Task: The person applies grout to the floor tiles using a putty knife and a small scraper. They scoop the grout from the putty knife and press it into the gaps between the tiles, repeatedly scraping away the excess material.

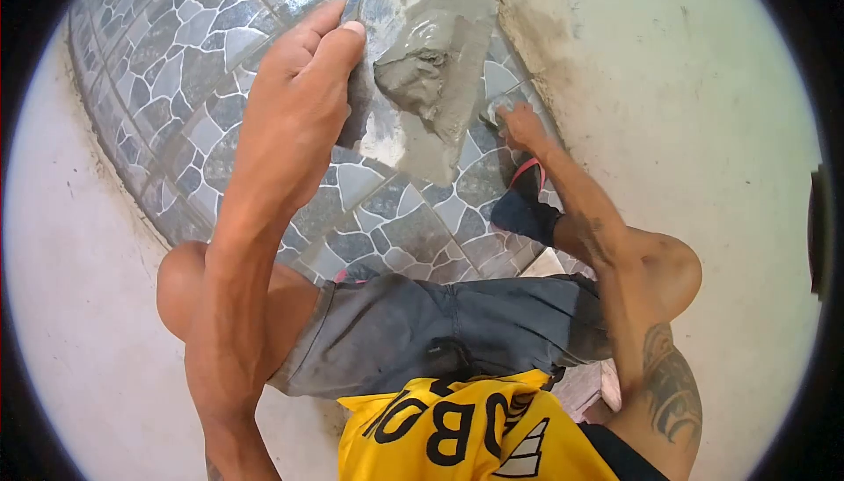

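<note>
My left hand (308,85) is closed on the edge of a flat board (387,142), raised above the floor at the top centre. A thick heap of wet grey mortar (422,59) lies on the board and spreads to its right edge. Lower down, near the foot of the right wall, my right hand (523,127) is closed with its fingers pressed together. A small greyish thing (498,112) shows at its fingertips, too small to name.
Stone-patterned tiles (193,50) cover the floor. Walls (668,103) rise on both sides, with rough mortar along the right wall's base. My foot in a dark sock and sandal (527,195) rests just below my right hand.
</note>
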